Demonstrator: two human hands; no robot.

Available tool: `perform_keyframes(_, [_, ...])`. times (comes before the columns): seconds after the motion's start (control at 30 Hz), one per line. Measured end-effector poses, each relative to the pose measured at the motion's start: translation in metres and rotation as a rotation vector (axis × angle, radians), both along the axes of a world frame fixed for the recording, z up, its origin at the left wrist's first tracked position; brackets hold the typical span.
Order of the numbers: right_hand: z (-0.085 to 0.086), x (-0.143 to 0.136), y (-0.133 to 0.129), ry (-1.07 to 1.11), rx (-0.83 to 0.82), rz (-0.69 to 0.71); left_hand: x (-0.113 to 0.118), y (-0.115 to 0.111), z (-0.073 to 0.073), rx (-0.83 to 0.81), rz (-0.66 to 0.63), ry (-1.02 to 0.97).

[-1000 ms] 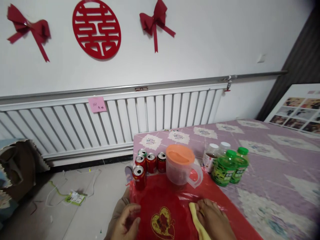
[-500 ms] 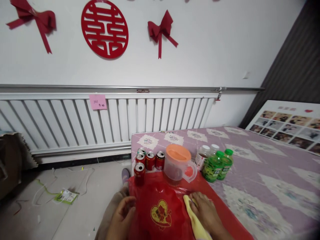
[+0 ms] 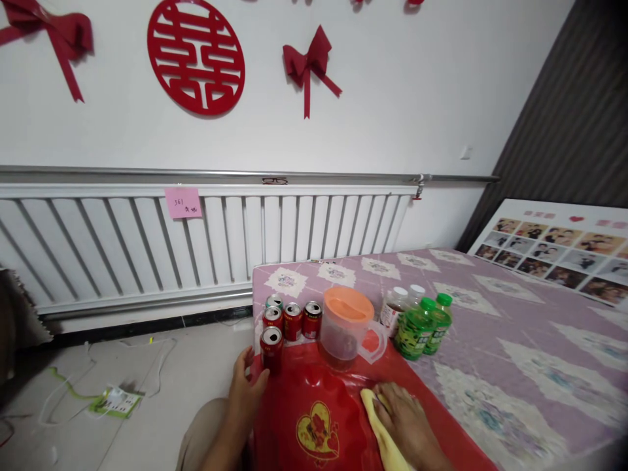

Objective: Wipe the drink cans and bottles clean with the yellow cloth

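Observation:
My left hand (image 3: 246, 387) is beside the nearest red drink can (image 3: 271, 350), thumb and fingers apart with nothing between them. That can stands upright at the left edge of a shiny red cover. My right hand (image 3: 400, 412) presses down on a folded yellow cloth (image 3: 383, 435), its thumb over the cloth's upper end. Between the hands lies a red tray with a wavy rim (image 3: 284, 418) and a gold heart print. Just beyond it stands a clear plastic pitcher (image 3: 338, 340) with an orange lid.
Several more opened cans (image 3: 293, 322) cluster left of the pitcher. Green-capped bottles (image 3: 415, 330) and white-capped bottles (image 3: 394, 311) stand to its right on a purple patterned cloth (image 3: 471, 353). A radiator (image 3: 220, 235) runs behind. Cords and a green-edged packet (image 3: 118, 401) lie on the floor.
My left hand has moved up and forward to the nearest can, its fingers spreading. The right hand stays on the yellow cloth. The view has shifted slightly right.

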State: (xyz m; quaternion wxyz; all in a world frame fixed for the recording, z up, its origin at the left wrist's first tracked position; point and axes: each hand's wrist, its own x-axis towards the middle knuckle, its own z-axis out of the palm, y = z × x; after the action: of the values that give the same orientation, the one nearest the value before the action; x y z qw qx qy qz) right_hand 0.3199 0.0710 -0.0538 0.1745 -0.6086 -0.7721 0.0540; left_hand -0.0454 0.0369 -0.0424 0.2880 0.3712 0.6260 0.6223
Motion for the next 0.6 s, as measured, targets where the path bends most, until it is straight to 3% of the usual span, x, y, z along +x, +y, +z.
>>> perform_keyframes(0.23, [-0.021,0.011,0.007,0.046,0.002,-0.032,-0.010,0.039,-0.013,0.079,-0.139,0.010])
perform_keyframes(0.43, [-0.017,0.009,0.005,0.004,0.021,-0.037,-0.009,0.045,-0.015,0.038,-0.248,-0.041])
perform_keyframes(0.6, [-0.012,0.009,0.004,-0.057,0.011,-0.049,-0.006,0.051,-0.026,0.006,-0.286,-0.077])
